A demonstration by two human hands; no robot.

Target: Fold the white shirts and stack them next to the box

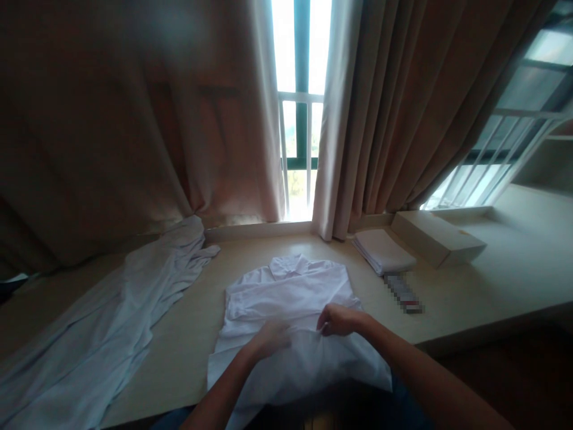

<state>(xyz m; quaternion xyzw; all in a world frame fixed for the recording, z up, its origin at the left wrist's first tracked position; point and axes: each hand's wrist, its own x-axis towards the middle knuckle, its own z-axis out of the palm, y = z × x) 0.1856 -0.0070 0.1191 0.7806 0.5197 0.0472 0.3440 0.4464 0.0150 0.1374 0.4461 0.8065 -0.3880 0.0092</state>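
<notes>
A white collared shirt lies on the pale table, collar toward the window, its lower part hanging over the near edge. My left hand rests on the shirt's middle, blurred by motion, fingers bent on the cloth. My right hand is closed in a pinch on a fold of the shirt just right of the left hand.
Another white garment sprawls across the table's left side. A folded white stack and a flat cream box sit at the back right, a small pixelated item in front of them. Brown curtains hang behind.
</notes>
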